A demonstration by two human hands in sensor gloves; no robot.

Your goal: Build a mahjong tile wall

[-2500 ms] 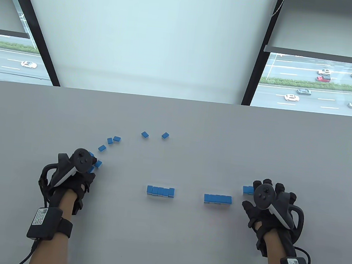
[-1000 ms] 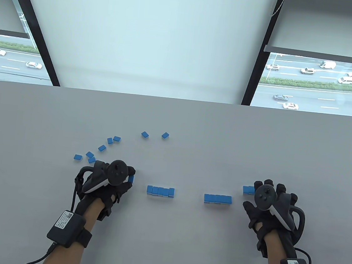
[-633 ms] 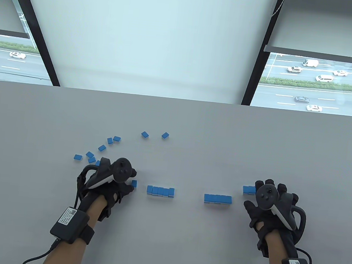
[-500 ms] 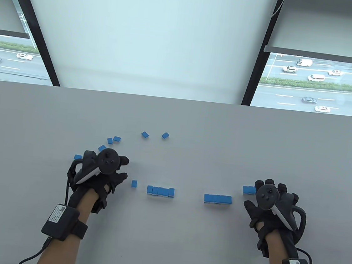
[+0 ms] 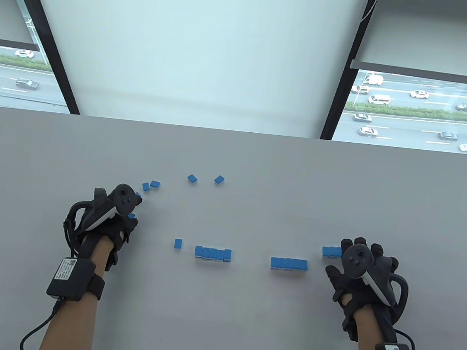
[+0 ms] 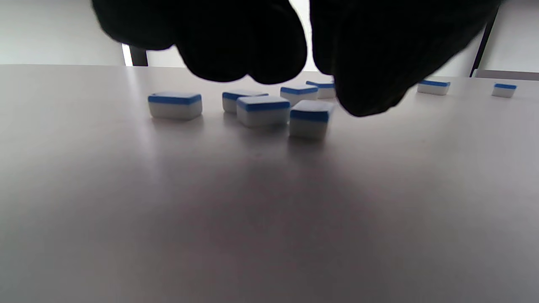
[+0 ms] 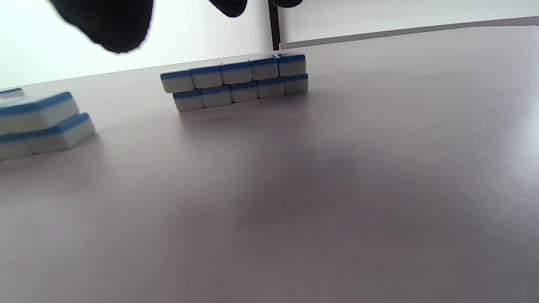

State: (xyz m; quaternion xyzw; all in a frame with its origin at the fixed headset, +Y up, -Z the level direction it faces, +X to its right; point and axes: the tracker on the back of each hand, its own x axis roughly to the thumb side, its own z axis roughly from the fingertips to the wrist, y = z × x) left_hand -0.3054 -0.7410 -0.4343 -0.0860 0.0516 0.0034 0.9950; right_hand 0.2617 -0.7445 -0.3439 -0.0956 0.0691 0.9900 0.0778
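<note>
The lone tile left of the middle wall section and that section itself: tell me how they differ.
The lone tile is one piece lying flat on the table; the middle wall section is a row of five, stacked two high. The lone tile stands apart from the section's left end, unaligned. Both show blue backs upward.

Grey table [image 5: 260, 161]; windows [image 5: 423, 111] overlook, seemingly, a highway.

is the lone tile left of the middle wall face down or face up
Face down: the lone tile shows its blue back upward, lying flat on the table, apart from the middle wall.
</note>
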